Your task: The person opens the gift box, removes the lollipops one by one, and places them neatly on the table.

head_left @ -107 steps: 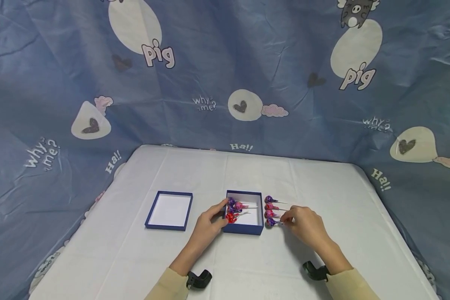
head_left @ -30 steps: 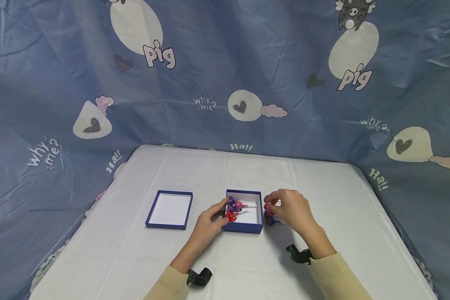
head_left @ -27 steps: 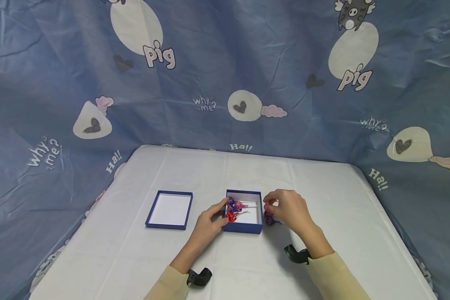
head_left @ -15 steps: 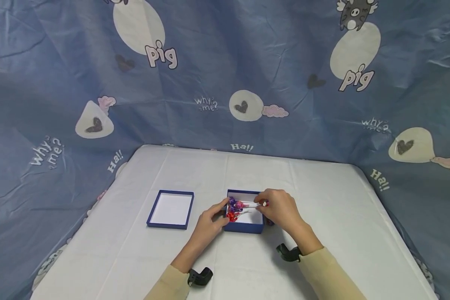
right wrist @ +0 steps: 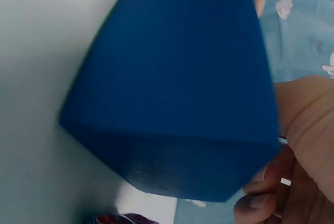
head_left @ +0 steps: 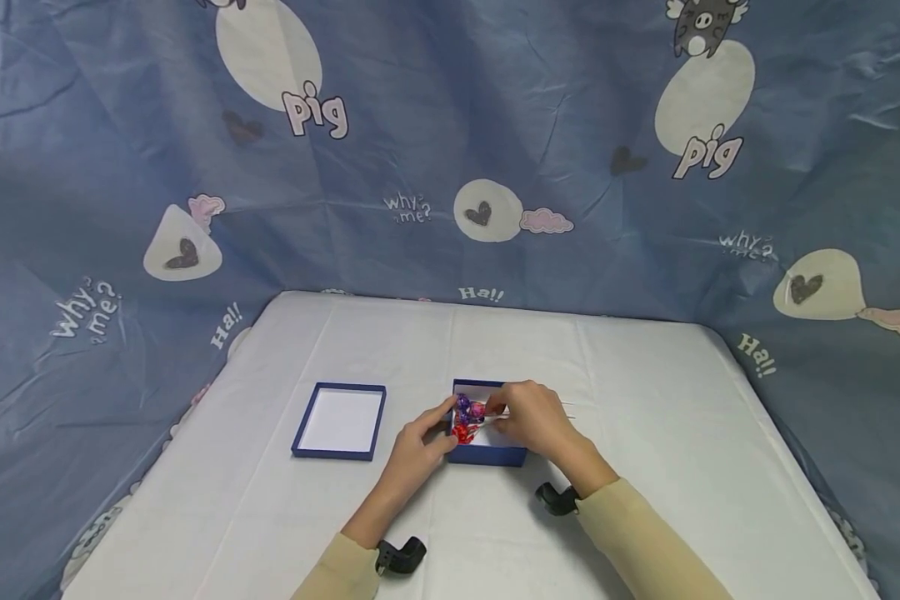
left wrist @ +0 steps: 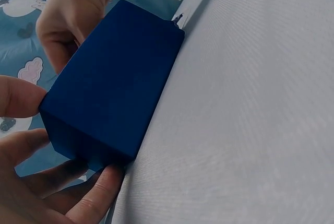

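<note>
A blue box point(head_left: 487, 456) with a white inside stands on the table. My left hand point(head_left: 412, 446) grips its left side, thumb near the front corner and fingers along the wall. Inside, at the left, lie several lollipops point(head_left: 464, 432) in purple, pink and red wrappers. My right hand point(head_left: 536, 421) reaches over the right wall and pinches a lollipop above the box; its head is hidden by the fingers. White stick pieces show between the right hand's fingers point(right wrist: 261, 203) in the right wrist view. Lollipop sticks point(head_left: 568, 405) poke out beyond this hand, their heads covered by it.
A blue-rimmed lid point(head_left: 342, 419) lies white side up to the left of the box. The white-covered table point(head_left: 270, 517) runs back to a blue printed cloth point(head_left: 390, 125). Wrapped lollipop heads point(right wrist: 122, 219) show beside the box in the right wrist view.
My right hand has taken a lollipop from the row right of the box and moved left over the box with it. My left hand has stayed on the box.
</note>
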A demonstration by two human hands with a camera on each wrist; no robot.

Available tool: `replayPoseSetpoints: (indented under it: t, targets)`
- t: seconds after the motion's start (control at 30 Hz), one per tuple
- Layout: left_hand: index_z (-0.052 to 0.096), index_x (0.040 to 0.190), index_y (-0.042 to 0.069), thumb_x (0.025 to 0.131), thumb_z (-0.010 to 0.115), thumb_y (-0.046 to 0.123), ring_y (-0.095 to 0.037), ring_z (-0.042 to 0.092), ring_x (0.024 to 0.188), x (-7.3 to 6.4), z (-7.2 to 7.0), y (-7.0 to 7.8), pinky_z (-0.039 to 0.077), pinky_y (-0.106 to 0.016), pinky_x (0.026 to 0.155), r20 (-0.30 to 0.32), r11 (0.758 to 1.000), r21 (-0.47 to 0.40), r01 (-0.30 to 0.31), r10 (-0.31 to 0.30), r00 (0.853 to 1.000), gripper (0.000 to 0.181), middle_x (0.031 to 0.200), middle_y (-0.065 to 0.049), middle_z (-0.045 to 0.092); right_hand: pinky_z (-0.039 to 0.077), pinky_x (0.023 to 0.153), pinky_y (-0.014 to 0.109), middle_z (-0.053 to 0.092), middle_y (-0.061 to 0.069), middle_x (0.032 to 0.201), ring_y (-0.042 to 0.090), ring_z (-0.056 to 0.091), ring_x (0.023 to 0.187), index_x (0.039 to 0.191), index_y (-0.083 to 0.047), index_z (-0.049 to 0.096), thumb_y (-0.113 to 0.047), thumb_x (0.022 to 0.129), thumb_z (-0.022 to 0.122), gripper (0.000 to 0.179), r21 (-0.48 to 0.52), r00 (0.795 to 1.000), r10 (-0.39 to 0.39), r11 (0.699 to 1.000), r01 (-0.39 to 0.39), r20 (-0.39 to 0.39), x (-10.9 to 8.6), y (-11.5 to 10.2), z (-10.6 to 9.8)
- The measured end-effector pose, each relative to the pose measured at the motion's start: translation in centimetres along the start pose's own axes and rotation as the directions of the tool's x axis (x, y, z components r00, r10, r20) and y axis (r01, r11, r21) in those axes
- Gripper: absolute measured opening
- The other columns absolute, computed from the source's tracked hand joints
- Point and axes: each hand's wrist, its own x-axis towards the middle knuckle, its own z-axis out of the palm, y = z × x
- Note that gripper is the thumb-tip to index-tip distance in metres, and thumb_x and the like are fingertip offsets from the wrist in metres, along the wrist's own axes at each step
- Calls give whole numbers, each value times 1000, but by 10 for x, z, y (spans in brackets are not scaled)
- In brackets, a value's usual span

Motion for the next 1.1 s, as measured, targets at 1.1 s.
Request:
replayPoseSetpoints:
  t: [1.1]
  targets:
    - [54, 148, 19, 88, 67, 12, -27, 55, 128, -1, -1, 0, 34, -50, 114, 10, 998, 47, -30, 30, 1000, 62, 144, -6, 56, 51, 58, 27, 70, -10, 74, 5, 59, 65, 79, -20, 80, -5, 73, 86, 18, -108, 999, -46, 993, 44, -16, 5, 0, 19]
